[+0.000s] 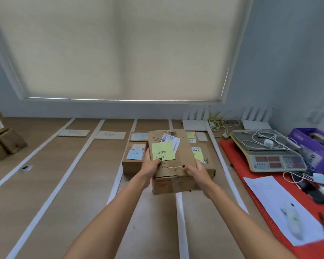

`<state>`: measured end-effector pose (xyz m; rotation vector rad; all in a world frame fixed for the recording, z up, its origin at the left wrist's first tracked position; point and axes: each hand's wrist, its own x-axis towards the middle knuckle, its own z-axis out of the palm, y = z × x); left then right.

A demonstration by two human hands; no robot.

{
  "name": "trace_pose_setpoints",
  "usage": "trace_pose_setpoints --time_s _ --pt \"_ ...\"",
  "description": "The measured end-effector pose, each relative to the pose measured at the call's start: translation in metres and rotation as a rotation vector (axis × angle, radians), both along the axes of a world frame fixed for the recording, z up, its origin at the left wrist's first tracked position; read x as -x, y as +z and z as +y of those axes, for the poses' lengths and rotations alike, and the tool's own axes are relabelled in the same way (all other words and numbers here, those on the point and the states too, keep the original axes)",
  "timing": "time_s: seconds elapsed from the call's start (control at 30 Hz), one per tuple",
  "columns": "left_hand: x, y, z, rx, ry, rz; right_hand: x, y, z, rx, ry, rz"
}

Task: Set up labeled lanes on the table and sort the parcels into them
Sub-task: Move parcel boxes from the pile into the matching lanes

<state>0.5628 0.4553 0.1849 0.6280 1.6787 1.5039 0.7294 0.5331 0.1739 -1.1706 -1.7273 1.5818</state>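
Mid-sort, left hand [151, 164] and right hand [195, 171] gripped a cardboard parcel [173, 163] by its near corners, fingers curled on top, holding it above the right-centre taped lane, probably to read its green note [163, 151].

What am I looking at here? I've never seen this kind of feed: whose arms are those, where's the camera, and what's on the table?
One picture, from a wide-angle camera on a person's head, looking forward and down. No robot: the left hand and right hand grip a cardboard parcel bearing a yellow-green sticky note. The table is split into lanes by white tape strips, with paper labels at the far end. Other parcels lie in the lanes ahead. At right, a weighing scale stands on a red mat.
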Motion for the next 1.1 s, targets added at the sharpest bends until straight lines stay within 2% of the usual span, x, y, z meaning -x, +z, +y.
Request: trace_pose_setpoints --time_s 0.2,0.4,0.73,1.1 --pt "-0.068 -0.019 0.029 0.069 -0.111 -0.001 -0.079 -0.018 0.021 0.068 -0.083 -0.035" --pt "-0.1 -0.054 0.047 0.187 -0.178 -0.085 -0.118 -0.051 0.038 0.144 -0.106 -0.138" --pt "-0.101 -0.108 0.087 0.275 -0.213 -0.075 -0.119 -0.098 0.067 0.226 -0.119 -0.193" --pt "-0.086 -0.117 0.115 0.282 -0.175 -0.088 -0.097 -0.104 0.093 0.203 -0.122 -0.195"
